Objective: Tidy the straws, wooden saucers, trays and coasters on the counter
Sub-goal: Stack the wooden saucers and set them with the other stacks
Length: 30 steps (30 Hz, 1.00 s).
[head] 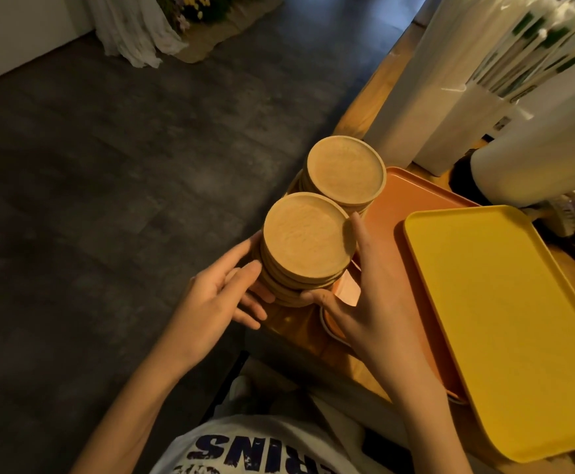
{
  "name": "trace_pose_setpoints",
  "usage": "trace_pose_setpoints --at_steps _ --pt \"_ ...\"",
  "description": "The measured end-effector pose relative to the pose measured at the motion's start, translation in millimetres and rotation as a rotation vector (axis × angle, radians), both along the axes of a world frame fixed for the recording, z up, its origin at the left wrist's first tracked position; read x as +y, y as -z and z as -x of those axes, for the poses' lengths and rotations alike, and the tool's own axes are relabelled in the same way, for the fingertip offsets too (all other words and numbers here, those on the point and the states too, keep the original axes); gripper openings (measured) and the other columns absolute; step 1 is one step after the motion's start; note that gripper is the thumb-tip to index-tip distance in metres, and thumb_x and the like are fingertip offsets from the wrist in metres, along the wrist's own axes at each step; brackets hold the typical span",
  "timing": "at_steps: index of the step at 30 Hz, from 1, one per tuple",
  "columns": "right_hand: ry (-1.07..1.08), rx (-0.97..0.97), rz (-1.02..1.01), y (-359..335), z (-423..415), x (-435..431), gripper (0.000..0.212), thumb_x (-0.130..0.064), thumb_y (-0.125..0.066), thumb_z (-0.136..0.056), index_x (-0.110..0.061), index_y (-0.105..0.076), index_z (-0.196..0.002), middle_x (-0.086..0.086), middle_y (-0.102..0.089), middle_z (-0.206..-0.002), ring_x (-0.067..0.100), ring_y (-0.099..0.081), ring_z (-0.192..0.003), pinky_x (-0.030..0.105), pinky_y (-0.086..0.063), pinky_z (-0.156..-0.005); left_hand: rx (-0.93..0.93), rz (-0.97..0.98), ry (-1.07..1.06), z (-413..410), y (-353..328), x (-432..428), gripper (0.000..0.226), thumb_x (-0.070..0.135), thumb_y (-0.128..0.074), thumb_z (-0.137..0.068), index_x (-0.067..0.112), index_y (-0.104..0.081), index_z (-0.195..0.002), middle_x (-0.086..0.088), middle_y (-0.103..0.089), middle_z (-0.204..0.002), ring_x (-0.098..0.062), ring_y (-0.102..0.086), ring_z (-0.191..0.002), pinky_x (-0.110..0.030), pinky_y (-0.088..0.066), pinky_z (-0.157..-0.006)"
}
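While standing at the worktop (296,323) edge, grips the near stack of wooden saucers (308,244) with left hand (217,299) at nine o'clock and right hand (371,302) at three, fingers (361,234) curled round its sides. Finds a second stack (346,172) beside it at one o'clock. Counts two trays: yellow tray (501,319) lying over orange tray (412,203) at three o'clock. Cannot count wrapped straws (532,53) at one o'clock.

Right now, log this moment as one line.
left hand: holds near stack | right hand: holds near stack | far stack: behind, untouched | yellow tray: overlaps orange tray
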State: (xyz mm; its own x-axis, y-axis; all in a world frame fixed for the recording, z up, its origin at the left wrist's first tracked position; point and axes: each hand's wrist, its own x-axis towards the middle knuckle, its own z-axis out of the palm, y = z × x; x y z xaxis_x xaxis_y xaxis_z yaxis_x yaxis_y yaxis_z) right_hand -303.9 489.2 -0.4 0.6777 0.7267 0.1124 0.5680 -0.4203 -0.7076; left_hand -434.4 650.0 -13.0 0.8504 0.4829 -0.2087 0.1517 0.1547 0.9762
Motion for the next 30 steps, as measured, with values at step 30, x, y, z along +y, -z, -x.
trace_pose_setpoints --at_steps 30 --pt "0.025 0.215 -0.062 -7.5 -68.0 -64.8 0.067 -0.052 -0.062 -0.085 -0.024 -0.049 -0.144 -0.007 -0.059 -0.138 0.004 -0.054 -0.125 0.028 -0.047 -0.104 -0.043 -0.152 -0.643 -31.3 -14.1 -42.9 0.028 0.041 -0.044 -0.1 0.038 -0.068 -0.115 0.006 -0.045 -0.06 -0.007 -0.043 -0.048 -0.02 -0.037 -0.039"
